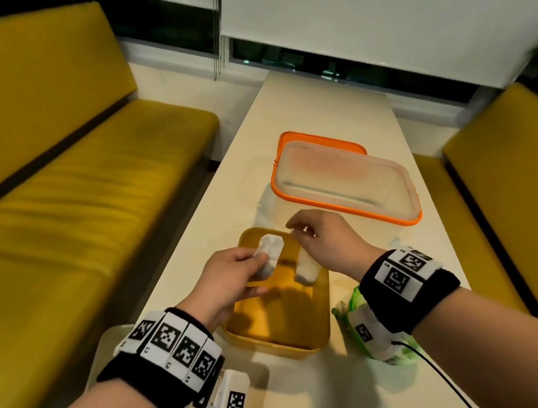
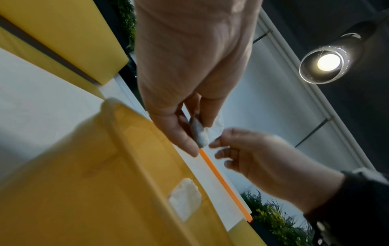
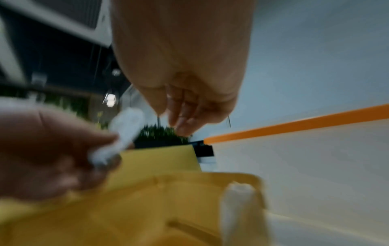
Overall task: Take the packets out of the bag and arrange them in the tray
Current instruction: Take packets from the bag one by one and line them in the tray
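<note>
Two white packets show over the yellow tray (image 1: 316, 330): one packet (image 1: 270, 251) is pinched between the thumb and fingers of the left hand (image 1: 228, 278) above the tray's far left corner, and a second packet (image 1: 305, 269) lies inside the tray against its far right wall. The right hand (image 1: 329, 240) hangs just above that second packet with fingers loosely curled and holding nothing; its fingertips (image 2: 219, 141) sit close to the held packet's end. The tray rests near the tabletop's (image 1: 309, 108) front edge. A green bag (image 1: 351, 309) lies just right of the tray, partly under the right wrist. Beyond the tray stands a clear container with an orange rim (image 1: 347, 208), toward the tabletop's far end. Yellow benches (image 1: 70, 204) flank both long edges.
</note>
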`<move>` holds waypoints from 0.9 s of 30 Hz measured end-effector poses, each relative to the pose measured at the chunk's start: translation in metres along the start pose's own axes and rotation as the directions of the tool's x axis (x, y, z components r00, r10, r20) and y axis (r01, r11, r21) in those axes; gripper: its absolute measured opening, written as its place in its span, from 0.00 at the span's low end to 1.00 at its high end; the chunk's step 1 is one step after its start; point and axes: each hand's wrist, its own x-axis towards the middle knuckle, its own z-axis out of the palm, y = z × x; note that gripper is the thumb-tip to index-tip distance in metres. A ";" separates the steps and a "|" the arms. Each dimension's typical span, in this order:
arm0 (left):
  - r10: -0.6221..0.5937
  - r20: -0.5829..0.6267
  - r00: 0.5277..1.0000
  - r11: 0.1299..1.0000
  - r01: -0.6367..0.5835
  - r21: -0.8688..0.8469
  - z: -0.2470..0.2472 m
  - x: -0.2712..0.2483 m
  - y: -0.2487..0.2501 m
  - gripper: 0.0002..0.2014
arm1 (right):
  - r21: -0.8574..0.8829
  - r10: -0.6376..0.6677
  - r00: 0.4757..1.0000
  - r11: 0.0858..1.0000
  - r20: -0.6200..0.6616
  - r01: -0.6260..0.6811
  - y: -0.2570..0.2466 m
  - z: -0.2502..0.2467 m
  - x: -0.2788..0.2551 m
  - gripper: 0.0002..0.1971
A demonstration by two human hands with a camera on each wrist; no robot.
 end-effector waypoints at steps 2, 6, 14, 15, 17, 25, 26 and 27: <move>0.003 0.023 1.000 1.000 -0.004 0.016 0.008 0.001 0.000 0.08 | 0.198 -0.037 0.999 0.980 0.027 0.031 -0.016 -0.007 -0.007 0.10; 0.016 0.055 0.998 0.998 -0.019 0.061 0.019 0.002 0.002 0.07 | 0.095 -0.085 0.995 0.992 0.056 0.079 -0.020 -0.009 -0.007 0.04; 0.019 0.081 0.997 0.993 -0.028 0.112 0.009 0.007 -0.003 0.14 | -0.234 0.104 0.972 0.971 0.210 -0.053 0.023 0.013 -0.009 0.07; 0.019 0.080 0.997 0.993 -0.028 0.111 0.008 0.007 -0.004 0.14 | -0.264 0.127 0.965 0.962 0.231 -0.064 0.025 0.017 -0.008 0.08; 0.013 0.084 0.996 0.993 -0.023 0.112 0.008 0.008 -0.006 0.13 | -0.367 0.138 0.955 0.930 0.263 -0.033 0.027 0.020 -0.006 0.11; 0.025 0.094 0.995 0.996 -0.032 0.079 0.008 0.003 0.000 0.10 | -0.202 0.057 0.994 0.977 -0.096 -0.075 0.021 -0.033 -0.022 0.14; 0.031 0.103 0.994 0.997 -0.039 0.074 0.011 0.003 0.003 0.10 | -0.115 0.077 0.987 0.989 -0.141 -0.093 0.027 -0.047 -0.033 0.13; 0.037 0.106 0.994 0.996 -0.044 0.073 0.012 0.003 0.004 0.10 | -0.052 0.102 0.982 0.992 -0.161 -0.111 0.033 -0.056 -0.045 0.12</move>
